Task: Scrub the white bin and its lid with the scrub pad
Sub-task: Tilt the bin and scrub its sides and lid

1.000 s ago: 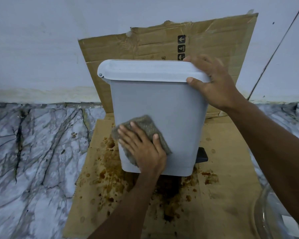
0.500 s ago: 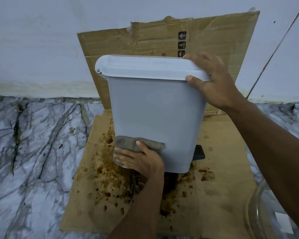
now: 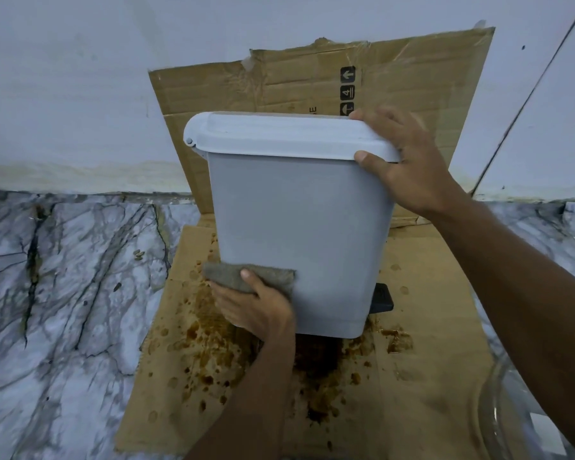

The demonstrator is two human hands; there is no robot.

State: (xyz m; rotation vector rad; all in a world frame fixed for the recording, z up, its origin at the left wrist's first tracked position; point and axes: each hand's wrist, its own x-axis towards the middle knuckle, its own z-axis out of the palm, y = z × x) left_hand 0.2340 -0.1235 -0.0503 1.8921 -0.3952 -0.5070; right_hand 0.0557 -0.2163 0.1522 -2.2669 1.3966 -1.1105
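My left hand (image 3: 256, 308) pinches the scrub pad (image 3: 236, 277) against the white bin (image 3: 299, 240) at its lower left corner. The bin stands tall over the stained cardboard (image 3: 429, 343), so the open face lies up and right of the pad. My right hand (image 3: 409, 167) clasps the lid (image 3: 279, 136) at its right end.

marble surface (image 3: 63, 293), white with dark veins, ran back to the wall. flat cardboard sheet (image 3: 439, 327) lay on it, spattered with brown stains (image 3: 206, 346). second cardboard piece (image 3: 412, 81) stood against the wall. clear glass vessel (image 3: 493, 413) at lower right, partly out of view.
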